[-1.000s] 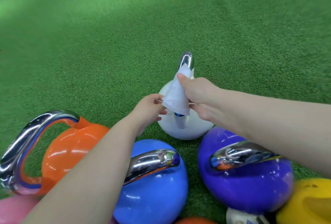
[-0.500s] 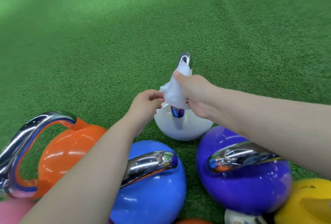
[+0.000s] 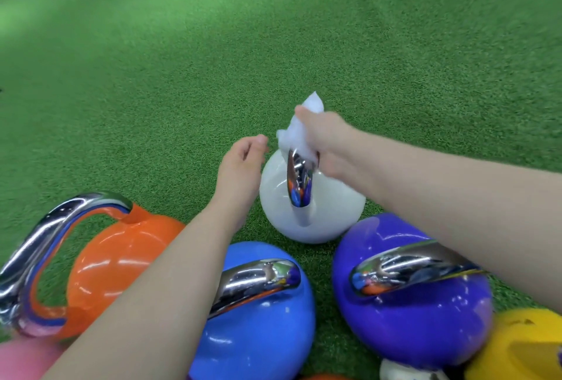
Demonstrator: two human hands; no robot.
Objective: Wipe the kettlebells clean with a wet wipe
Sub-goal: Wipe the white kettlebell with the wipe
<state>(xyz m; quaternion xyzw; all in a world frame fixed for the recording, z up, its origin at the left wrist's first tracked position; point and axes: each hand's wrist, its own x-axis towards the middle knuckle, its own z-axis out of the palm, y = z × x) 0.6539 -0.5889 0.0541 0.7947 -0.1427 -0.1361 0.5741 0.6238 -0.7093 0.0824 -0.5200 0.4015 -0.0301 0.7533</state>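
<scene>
A white kettlebell (image 3: 331,215) with a chrome handle (image 3: 298,180) stands on the green turf. My right hand (image 3: 330,142) grips a crumpled white wet wipe (image 3: 299,133) against the top of that handle. My left hand (image 3: 241,163) hovers just left of the white kettlebell with its fingers loosely curled and nothing in them. It is near the kettlebell's side, apart from the wipe.
Nearer to me sit an orange kettlebell (image 3: 121,261), a blue kettlebell (image 3: 261,322), a purple kettlebell (image 3: 416,315), a yellow kettlebell (image 3: 517,349) and a pink one (image 3: 21,361). Green turf (image 3: 273,29) stretches beyond.
My right hand slid the wipe up the chrome handle to its top. My left hand let go of the wipe's lower edge and lifted slightly away.
</scene>
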